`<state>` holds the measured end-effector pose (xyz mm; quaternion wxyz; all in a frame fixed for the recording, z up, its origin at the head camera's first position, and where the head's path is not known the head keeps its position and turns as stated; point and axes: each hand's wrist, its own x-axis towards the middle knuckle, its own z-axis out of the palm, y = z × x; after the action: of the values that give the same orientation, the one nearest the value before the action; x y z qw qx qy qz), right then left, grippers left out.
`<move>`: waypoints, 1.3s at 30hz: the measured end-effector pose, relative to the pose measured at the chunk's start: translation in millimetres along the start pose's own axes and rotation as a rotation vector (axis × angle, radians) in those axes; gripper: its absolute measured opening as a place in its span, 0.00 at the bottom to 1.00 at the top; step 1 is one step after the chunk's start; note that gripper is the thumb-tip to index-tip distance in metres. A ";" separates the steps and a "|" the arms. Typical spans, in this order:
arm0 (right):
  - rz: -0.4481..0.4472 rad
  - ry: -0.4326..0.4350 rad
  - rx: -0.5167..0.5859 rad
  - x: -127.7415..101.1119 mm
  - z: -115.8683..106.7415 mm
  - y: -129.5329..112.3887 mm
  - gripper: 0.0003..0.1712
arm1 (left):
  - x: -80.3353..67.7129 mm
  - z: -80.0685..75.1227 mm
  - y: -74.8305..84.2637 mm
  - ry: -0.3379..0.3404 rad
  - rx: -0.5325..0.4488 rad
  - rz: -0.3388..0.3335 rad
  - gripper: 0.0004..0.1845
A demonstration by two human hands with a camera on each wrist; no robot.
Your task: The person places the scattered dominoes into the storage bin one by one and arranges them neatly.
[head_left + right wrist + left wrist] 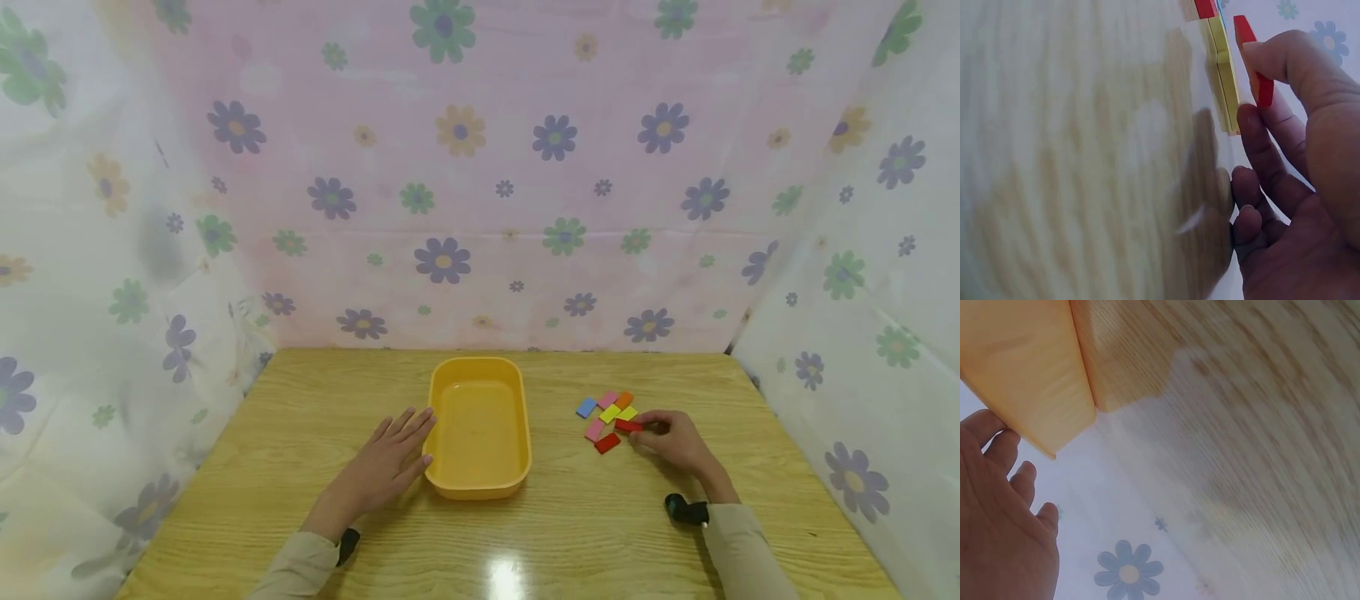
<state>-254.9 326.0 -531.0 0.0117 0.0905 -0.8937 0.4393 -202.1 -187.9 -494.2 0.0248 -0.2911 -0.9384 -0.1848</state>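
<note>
Thumb and fingers of my right hand [675, 442] pinch a red block [1254, 62], thin and flat like a domino. It is raised off the table in the right wrist view, with yellow blocks [1225, 69] just beyond. Beside this hand lie another red block [607, 443], a blue one [587, 407], an orange one [625, 400], and pink [595, 430] and yellow blocks, grouped closely together. My left hand [382, 462] rests at the left rim of a yellow plastic tray [480, 483], fingers extended. No blocks show inside the tray.
The wooden table [330, 392] carries the tray near its middle and the blocks to the right. A flowered curtain [495, 208] stands behind the table's back edge and along both sides. Dark wrist cameras [684, 509] sit by the sleeve cuffs.
</note>
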 end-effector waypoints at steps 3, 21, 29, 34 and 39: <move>-0.008 -0.009 0.019 -0.3 -0.9 -0.4 0.15 | 0.5 0.7 -0.1 0.012 0.000 0.010 0.34; -0.054 0.044 0.121 -8.0 -2.8 1.6 0.13 | 1.7 2.0 0.8 0.001 0.005 0.005 0.35; -0.106 0.044 0.197 -2.2 6.0 -14.2 0.13 | 1.8 3.2 0.1 0.012 0.010 0.012 0.34; -0.132 0.021 0.262 6.8 16.1 -26.9 0.12 | 1.4 2.9 0.8 0.014 0.017 0.014 0.34; -0.156 0.000 0.289 17.9 29.0 -43.6 0.13 | 1.1 1.7 2.9 0.026 0.020 0.021 0.34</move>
<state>-263.3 274.3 -512.8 0.0327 0.1601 -0.8114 0.5611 -201.3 -184.5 -494.6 0.0418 -0.2983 -0.9366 -0.1788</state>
